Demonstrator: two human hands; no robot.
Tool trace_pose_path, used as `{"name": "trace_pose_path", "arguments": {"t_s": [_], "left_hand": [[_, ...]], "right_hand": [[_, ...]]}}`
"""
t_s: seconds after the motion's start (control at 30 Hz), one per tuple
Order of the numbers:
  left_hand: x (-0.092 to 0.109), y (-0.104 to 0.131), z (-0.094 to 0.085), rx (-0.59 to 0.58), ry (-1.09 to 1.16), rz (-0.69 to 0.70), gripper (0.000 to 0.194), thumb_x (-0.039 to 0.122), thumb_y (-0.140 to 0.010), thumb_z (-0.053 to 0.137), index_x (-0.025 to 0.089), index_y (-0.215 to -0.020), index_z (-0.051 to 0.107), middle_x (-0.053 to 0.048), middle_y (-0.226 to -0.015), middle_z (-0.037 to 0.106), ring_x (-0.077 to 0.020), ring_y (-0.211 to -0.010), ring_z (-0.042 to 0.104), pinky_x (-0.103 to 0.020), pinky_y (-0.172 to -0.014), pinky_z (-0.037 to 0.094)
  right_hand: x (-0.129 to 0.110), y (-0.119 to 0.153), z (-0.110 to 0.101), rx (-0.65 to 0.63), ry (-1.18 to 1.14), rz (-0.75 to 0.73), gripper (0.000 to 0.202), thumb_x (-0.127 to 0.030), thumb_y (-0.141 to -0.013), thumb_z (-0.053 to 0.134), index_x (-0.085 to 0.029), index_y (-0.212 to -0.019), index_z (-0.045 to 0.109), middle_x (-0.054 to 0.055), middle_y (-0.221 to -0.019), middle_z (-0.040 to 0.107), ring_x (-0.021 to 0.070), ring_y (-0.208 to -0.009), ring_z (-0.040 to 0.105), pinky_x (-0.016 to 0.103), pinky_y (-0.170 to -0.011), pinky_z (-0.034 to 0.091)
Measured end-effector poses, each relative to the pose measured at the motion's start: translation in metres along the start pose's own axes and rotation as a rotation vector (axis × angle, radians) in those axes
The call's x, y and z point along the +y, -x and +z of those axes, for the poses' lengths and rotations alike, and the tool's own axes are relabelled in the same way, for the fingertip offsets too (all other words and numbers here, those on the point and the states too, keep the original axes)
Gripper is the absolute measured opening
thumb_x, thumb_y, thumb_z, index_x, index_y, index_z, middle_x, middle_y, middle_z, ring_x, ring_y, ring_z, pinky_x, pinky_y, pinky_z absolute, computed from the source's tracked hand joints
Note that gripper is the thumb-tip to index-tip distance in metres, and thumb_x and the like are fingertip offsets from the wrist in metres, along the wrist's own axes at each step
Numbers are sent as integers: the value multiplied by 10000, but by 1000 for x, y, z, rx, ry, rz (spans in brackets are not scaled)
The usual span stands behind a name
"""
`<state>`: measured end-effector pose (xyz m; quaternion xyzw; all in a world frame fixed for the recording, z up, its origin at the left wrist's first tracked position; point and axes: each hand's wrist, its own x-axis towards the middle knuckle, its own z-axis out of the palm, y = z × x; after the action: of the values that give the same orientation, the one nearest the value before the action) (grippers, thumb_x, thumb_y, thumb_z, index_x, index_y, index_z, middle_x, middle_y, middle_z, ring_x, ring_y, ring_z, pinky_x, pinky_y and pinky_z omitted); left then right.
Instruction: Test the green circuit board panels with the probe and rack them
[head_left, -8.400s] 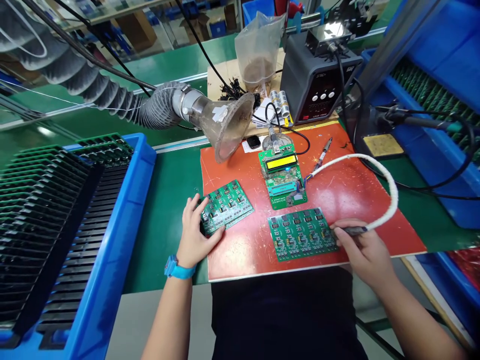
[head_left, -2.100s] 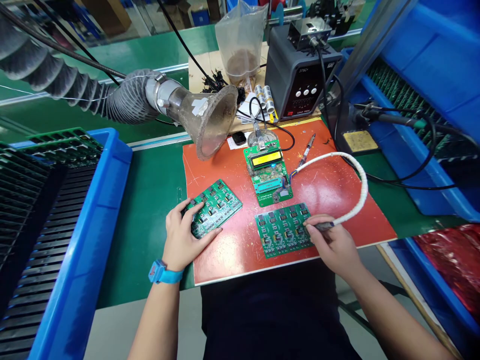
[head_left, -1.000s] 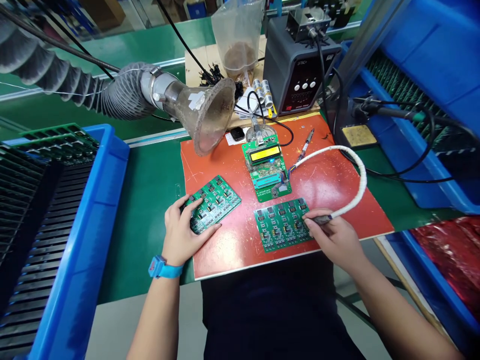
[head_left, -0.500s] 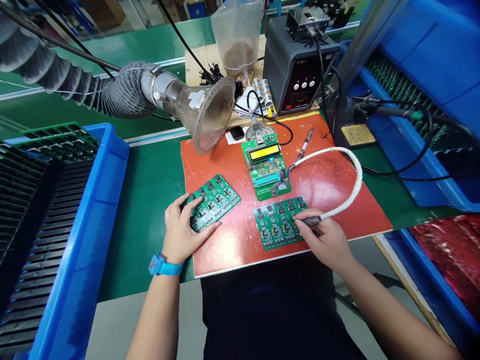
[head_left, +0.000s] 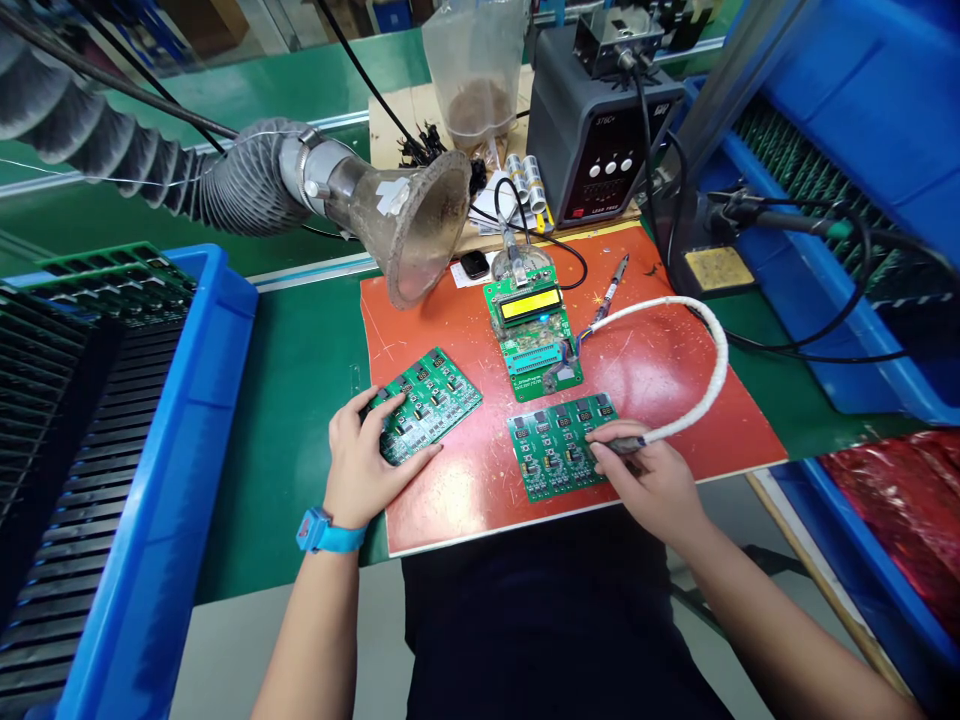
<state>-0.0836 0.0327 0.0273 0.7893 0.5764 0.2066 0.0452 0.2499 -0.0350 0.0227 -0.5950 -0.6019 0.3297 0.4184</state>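
Fingers spread, my left hand [head_left: 370,458] rests on the left end of a stack of green circuit boards [head_left: 431,400], its thumb along the near edge. My right hand [head_left: 651,475] pinches a dark probe [head_left: 624,443] at the end of a white-sleeved cable [head_left: 718,365]. The probe's tip, hidden by my fingers, is over the right part of a flat circuit board [head_left: 551,450] with small digit displays. Behind that board lies a green programmer board [head_left: 534,340] with a lit yellow screen; the cable runs to its right side.
A fume-extraction funnel [head_left: 431,230] hangs over the orange mat [head_left: 457,510]. At the back stands a soldering station [head_left: 600,130]; a pen [head_left: 613,285] lies in front of it. Blue bins with circuit boards flank the bench, one bin [head_left: 217,330] at left. A yellow sponge [head_left: 716,270] sits right.
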Motion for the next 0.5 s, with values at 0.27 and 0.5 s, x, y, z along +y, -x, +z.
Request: {"name": "trace_pose_path", "arguments": {"t_s": [0.27, 0.5], "left_hand": [[0, 0, 0, 3, 2, -6, 694, 595, -739, 715, 236, -1295, 506, -166, -1319, 463, -364, -1289, 436, -546, -1067, 346], [0, 0, -1, 2, 2, 3, 697, 592, -742, 714, 222, -1295, 508, -177, -1324, 459, -370, -1286, 438, -551, -1065, 347]], "right_hand": [[-1, 0, 2, 1, 39, -25, 107, -306, -947, 573, -205, -968, 601, 60, -949, 649, 161, -690, 657, 268, -588, 543], [-2, 1, 4, 18, 72, -34, 119, -317, -952, 556, -204, -955, 594, 67, -947, 653, 142, -606, 621, 273, -558, 534]]}}
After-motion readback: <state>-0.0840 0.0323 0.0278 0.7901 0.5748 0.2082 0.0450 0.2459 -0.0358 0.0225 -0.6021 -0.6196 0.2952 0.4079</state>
